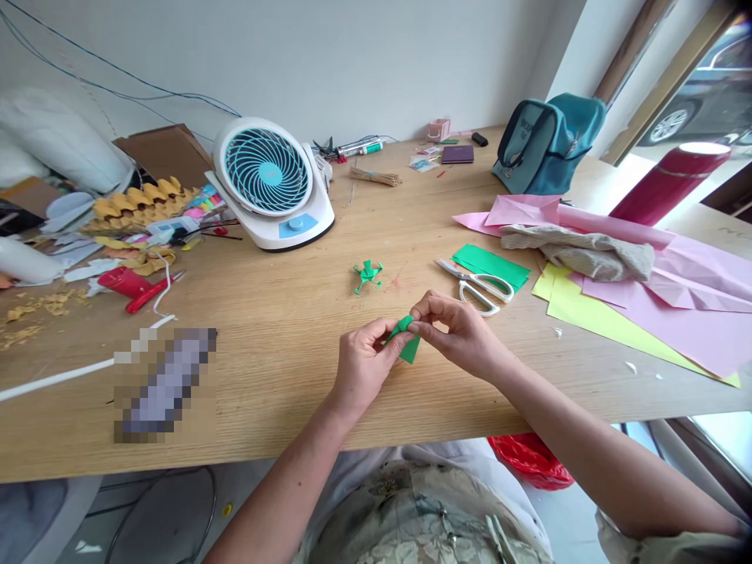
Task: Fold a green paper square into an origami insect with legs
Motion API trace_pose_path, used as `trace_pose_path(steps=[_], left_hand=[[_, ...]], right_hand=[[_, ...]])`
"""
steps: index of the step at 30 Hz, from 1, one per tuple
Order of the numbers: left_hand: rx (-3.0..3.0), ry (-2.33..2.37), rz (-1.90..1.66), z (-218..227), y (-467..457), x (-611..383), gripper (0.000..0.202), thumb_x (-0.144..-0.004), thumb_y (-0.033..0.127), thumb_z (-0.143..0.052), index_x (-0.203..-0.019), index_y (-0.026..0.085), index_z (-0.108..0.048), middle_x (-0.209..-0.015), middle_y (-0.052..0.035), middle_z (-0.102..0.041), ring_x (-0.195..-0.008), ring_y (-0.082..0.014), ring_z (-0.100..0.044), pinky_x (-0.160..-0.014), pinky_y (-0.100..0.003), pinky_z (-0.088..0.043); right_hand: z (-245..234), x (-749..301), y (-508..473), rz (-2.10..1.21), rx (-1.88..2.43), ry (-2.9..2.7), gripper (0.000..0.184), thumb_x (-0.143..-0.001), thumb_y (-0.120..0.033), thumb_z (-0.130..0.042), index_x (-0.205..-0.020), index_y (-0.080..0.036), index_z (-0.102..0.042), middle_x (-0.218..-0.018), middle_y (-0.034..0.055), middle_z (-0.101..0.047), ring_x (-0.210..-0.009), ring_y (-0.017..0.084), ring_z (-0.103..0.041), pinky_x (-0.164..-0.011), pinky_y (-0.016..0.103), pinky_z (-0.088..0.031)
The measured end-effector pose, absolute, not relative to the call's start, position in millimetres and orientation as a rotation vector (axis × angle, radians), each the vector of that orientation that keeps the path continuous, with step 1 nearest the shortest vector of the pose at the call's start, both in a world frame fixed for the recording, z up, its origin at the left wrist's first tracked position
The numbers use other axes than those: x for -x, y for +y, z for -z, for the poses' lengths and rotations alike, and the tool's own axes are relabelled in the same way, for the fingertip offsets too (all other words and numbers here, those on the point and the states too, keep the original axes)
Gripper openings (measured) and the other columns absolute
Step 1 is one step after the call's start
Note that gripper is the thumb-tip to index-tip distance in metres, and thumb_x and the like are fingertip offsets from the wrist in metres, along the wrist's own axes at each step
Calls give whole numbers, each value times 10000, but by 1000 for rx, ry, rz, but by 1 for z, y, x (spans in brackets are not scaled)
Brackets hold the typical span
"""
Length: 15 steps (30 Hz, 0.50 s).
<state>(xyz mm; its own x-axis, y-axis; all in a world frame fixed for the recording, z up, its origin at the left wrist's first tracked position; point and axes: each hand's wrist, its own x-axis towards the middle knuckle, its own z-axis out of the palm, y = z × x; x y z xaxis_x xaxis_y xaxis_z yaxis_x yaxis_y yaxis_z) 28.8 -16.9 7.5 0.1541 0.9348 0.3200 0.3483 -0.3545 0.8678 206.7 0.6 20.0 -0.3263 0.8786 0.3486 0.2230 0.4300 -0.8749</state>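
A small folded piece of green paper (410, 350) is pinched between both hands, just above the table's front part. My left hand (367, 360) is closed on its left side, thumb and fingers pressed together. From the right, my right hand (455, 333) pinches its upper edge, and the fingertips cover part of the folds. Beyond the hands lies a folded green paper frog (367, 272) with its legs spread. White-handled scissors (479, 286) rest to the right, partly over a stack of green paper (499, 268).
At the back left stands a white and blue fan (270, 176). Pink paper (699, 313), yellow paper (579, 309) and grey gloves (587, 249) lie right, near a red thermos (670, 184) and teal bag (546, 145). A red glue gun (138, 290) and scraps crowd the left.
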Motion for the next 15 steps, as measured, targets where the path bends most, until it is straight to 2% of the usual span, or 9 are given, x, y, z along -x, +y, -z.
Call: trace_pose_path(steps=[5, 8, 11, 15], left_hand=[[-1930, 1206, -1245, -9, -17, -29, 196, -868, 292, -674, -731, 153, -656, -586, 56, -544, -514, -46, -411, -499, -155, -333], [-1980, 1175, -1252, -10, -15, -28, 187, -865, 263, -670, -715, 156, -635, -580, 62, -537, -499, -40, -402, -494, -151, -325], [-1974, 1185, -1199, -10, -14, -26, 221, -859, 284, -668, -689, 154, -614, -568, 59, -513, -507, -47, -409, -506, -159, -335], [-1851, 1184, -1090, -8, -13, -23, 258, -864, 355, -652, -708, 153, -611, -597, 42, -511, -547, -69, -432, -537, -181, -364]], right_hand=[[-14, -207, 4, -1101, 916, -1688, 175, -875, -337, -688, -927, -181, -627, -789, 5, -598, -701, 130, -554, -666, 286, -464], [-10, -208, 7, -1168, 902, -1673, 226, -862, -389, -705, -906, -176, -646, -770, 7, -608, -675, 125, -536, -641, 282, -443], [-7, -208, 9, -1275, 856, -1633, 268, -854, -430, -707, -839, -172, -634, -738, 9, -629, -656, 126, -538, -632, 284, -437], [-8, -206, 8, -1383, 837, -1580, 306, -827, -464, -730, -860, -172, -642, -751, 5, -641, -678, 131, -564, -650, 283, -449]])
